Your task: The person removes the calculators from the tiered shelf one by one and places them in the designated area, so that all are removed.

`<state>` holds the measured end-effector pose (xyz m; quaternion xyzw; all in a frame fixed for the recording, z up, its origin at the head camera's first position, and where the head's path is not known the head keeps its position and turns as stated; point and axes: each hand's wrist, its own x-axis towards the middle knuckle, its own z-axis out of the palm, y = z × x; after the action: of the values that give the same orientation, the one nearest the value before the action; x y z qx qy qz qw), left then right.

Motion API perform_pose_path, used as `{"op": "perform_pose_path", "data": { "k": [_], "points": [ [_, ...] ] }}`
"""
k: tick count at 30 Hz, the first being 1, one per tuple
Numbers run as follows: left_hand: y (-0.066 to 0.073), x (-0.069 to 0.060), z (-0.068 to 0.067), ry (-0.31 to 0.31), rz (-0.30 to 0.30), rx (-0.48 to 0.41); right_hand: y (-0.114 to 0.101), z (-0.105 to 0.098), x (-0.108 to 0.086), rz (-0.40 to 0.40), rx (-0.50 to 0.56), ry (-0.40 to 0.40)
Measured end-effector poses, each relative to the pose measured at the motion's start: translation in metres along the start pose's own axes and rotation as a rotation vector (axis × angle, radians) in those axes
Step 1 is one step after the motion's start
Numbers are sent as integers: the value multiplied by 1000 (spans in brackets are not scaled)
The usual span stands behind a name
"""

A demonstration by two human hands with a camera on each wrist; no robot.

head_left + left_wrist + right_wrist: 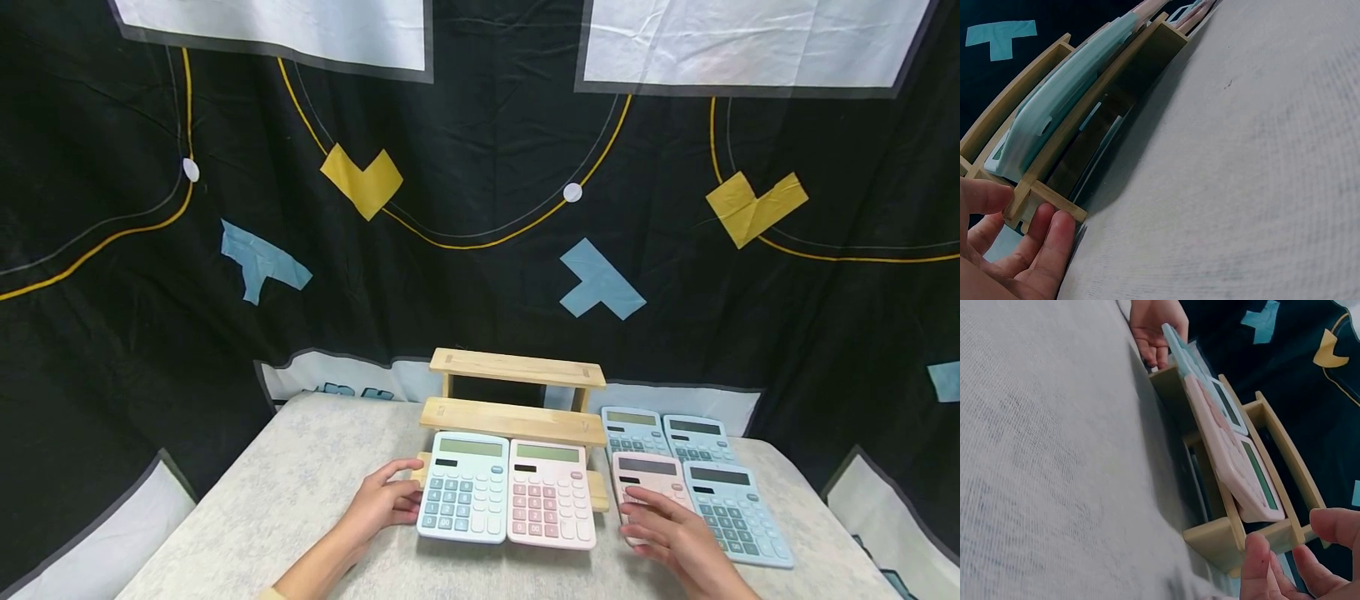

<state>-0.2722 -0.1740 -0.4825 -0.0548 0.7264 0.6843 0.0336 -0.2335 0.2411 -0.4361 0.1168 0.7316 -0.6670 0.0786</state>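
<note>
A light-wood stepped rack stands on the table. On its lowest step lean a blue calculator and, right beside it, a pink calculator, both facing forward and tilted back. My left hand holds the left end of that step; in the left wrist view its thumb is on the wood and the other fingers curl by the end piece. Close to the rack's right end is my right hand, fingers apart and slightly bent, gripping nothing. From the head view it partly covers another pink calculator.
Three more blue calculators lie on the table at the right, including one at the front and one at the back. The table has a pale mottled cover. Behind it hangs a black cloth with coloured shapes.
</note>
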Motion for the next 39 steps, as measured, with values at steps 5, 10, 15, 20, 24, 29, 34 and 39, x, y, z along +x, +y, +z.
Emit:
{"op": "perform_pose_path", "data": {
  "k": [5,10,15,20,24,29,34,39],
  "points": [
    [0,-1,0,-5,3,0,1,6,1,-1,-5,-40],
    [0,-1,-1,-18,9,-1,3,11,2,3,-3,-67],
    [0,-1,0,-14,1,-1,7,15,1,-20,1,-104],
    [1,-2,0,-13,0,-1,11,17,2,-40,-12,-163],
    [2,-3,0,-20,10,2,13,20,3,-38,-24,-187],
    [1,-2,0,-27,21,3,16,23,2,-57,-8,-217],
    [2,-3,-1,-27,20,-4,17,26,1,-64,5,-240],
    [4,-6,-1,-35,9,-4,18,29,2,-61,25,-248]
  ]
}}
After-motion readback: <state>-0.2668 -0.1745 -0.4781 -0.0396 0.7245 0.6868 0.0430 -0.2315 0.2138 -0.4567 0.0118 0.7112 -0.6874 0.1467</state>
